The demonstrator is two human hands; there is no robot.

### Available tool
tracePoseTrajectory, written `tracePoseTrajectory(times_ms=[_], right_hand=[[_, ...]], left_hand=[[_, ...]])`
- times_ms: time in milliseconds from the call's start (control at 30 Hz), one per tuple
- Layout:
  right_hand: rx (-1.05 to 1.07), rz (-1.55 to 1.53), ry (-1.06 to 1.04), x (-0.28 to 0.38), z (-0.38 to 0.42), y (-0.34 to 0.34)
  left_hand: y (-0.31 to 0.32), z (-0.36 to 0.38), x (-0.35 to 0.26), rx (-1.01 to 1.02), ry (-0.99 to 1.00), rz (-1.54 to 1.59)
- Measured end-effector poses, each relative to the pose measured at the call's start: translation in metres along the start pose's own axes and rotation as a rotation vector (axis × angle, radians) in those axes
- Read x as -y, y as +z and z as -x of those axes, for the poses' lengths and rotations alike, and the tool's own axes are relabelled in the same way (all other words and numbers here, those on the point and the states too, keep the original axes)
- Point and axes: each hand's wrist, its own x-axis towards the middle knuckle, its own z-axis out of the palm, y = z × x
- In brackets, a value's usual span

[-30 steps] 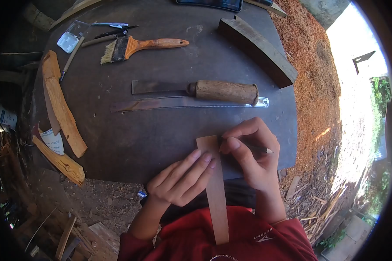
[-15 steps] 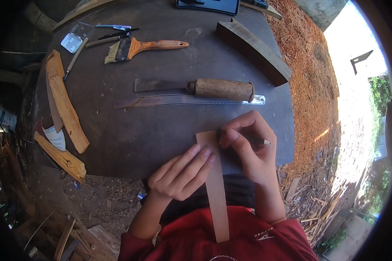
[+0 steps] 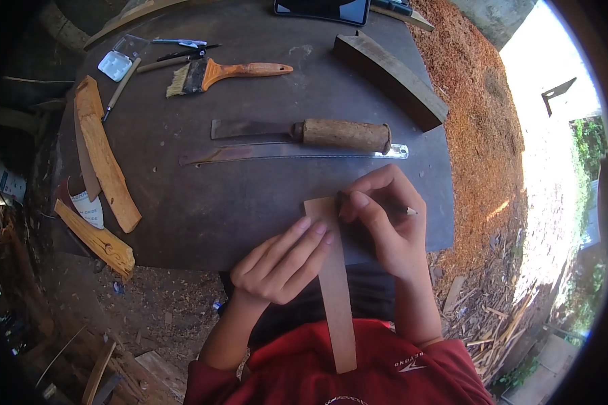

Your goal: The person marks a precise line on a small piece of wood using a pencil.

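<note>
A long tan strip, like thin wood or card, runs from the table's near edge down over the red shirt. My left hand lies across it, fingers stretched out and resting flat on its upper part. At the strip's upper right edge, my right hand is closed in a pinch on a dark pencil. The pencil's sharpened tip points right, away from the strip; its other end is mostly hidden by the fingertips. Beyond the hands lie a wooden-handled chisel-like blade and a hacksaw blade.
A paintbrush lies across the dark table. Curved wood pieces and sandpaper sit at left, near a white case and pens. A dark curved block and a phone-like device lie far right.
The view has shifted slightly, so the table things appear a little displaced. Both hands keep nearly the same pose on the strip and the pencil.
</note>
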Motion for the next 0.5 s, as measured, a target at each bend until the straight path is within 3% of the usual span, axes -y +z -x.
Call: tracePoseTrajectory(times_ms=[500], right_hand=[[0.005,0.01,-0.017,-0.0016,-0.0009,-0.0006]], left_hand=[[-0.0003,0.0009,-0.0005,0.012,-0.008,0.002]])
